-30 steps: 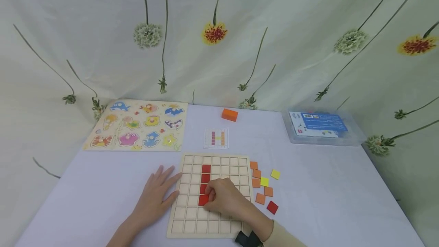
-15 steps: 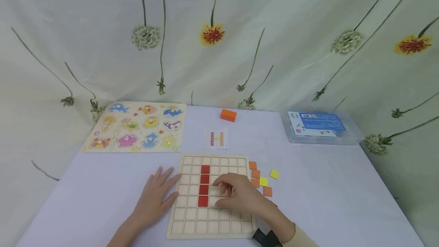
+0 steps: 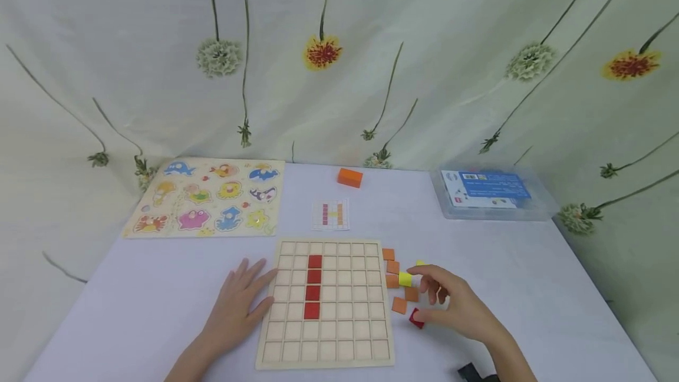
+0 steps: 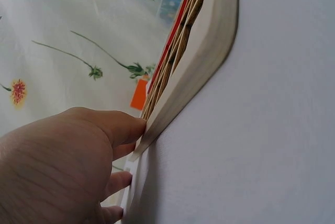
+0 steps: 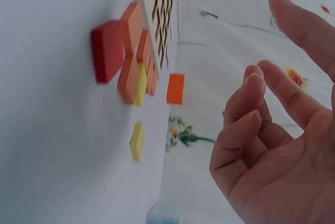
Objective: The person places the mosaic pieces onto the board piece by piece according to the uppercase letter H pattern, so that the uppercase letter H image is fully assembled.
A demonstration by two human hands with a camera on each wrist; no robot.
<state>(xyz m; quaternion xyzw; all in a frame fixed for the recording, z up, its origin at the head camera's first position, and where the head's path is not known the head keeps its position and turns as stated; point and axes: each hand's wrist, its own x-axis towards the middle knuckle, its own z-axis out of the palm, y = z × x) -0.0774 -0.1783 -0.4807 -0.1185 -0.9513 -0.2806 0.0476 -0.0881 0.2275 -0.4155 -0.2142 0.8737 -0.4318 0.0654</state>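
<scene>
A wooden grid board (image 3: 352, 329) lies in front of the person, with a column of red square tiles (image 3: 313, 276) set in its cells. The left hand (image 3: 239, 302) rests flat at the board's left edge, thumb and fingers touching the rim, as the left wrist view also shows. Over the loose tiles right of the board hovers the right hand (image 3: 456, 302), thumb and forefinger spread apart and holding nothing. Its thumb overlaps a loose red tile (image 5: 108, 51) in the head view; the right wrist view shows them apart. Orange tiles (image 3: 399, 305) and a yellow tile (image 3: 405, 279) lie beside it.
A small pattern card (image 3: 331, 214) lies behind the board, and an orange block (image 3: 350, 178) farther back. At the back left is a sea-animal puzzle board (image 3: 212, 196). A clear plastic box (image 3: 495, 213) with a blue-and-white leaflet stands back right.
The right hand has drawn back from the lowest red tile in the column and moved right, its fingers opening, to the loose tiles. The left hand stays at the board's edge.
</scene>
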